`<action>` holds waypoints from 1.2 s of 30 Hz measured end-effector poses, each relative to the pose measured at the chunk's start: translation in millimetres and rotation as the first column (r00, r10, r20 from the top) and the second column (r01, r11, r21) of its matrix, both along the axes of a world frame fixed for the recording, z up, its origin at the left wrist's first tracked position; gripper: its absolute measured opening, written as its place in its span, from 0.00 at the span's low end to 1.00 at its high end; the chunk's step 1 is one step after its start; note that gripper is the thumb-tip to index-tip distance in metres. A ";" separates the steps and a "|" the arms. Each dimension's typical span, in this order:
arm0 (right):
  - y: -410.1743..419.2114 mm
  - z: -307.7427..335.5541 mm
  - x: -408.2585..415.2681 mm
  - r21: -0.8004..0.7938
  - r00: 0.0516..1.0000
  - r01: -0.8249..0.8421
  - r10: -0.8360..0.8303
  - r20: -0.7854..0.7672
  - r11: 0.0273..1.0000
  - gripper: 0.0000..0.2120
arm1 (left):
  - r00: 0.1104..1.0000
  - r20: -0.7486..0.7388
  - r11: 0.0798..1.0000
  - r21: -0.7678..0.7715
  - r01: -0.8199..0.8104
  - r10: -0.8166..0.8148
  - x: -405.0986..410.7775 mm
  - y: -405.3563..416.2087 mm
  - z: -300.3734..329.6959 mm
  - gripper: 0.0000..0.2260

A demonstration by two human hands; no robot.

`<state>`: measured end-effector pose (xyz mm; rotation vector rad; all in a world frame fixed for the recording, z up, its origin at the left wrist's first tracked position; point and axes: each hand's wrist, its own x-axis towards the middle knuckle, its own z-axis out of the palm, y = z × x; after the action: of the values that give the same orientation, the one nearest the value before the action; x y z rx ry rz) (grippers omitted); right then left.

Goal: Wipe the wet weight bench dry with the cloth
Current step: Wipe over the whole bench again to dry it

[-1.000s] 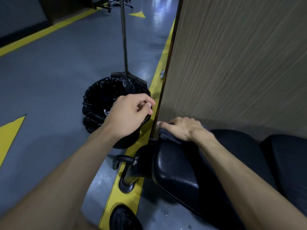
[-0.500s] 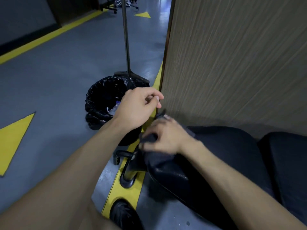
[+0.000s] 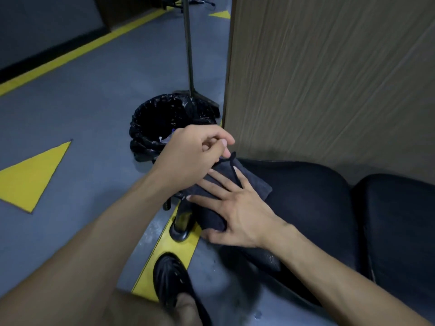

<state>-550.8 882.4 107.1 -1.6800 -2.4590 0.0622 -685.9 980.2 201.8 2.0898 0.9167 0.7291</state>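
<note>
The black padded weight bench (image 3: 306, 196) runs along the wood panel, its near end at the centre of the view. A dark cloth (image 3: 255, 184) is draped over that end. My right hand (image 3: 237, 208) lies flat on the cloth with fingers spread, pressing it onto the pad, thumb at the pad's lower edge. My left hand (image 3: 193, 156) hovers just above, fingers curled, pinching the cloth's raised far corner. Water drops show on the pad's side and on the floor below.
A black-bagged bin (image 3: 160, 123) stands on the grey floor just beyond the bench end, with a thin pole (image 3: 189, 48) behind it. The wood panel (image 3: 329, 78) walls the right side. The bench foot (image 3: 181, 228) and my shoe (image 3: 171, 278) are on a yellow floor stripe.
My right hand has gone from bunching the cloth at the bench end to lying flat on it with spread fingers. My left hand came down and took the cloth's corner.
</note>
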 end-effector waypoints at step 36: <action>-253.7 9.3 105.3 -0.077 0.868 0.495 -0.496 -0.002 0.866 0.38 | 0.994 -0.082 0.995 0.072 -0.067 0.073 25.3 -221.9 -10.1 0.07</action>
<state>-445.5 628.6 116.5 -2.2740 -1.9495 0.1083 -660.6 758.3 191.7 2.1731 1.0286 0.7225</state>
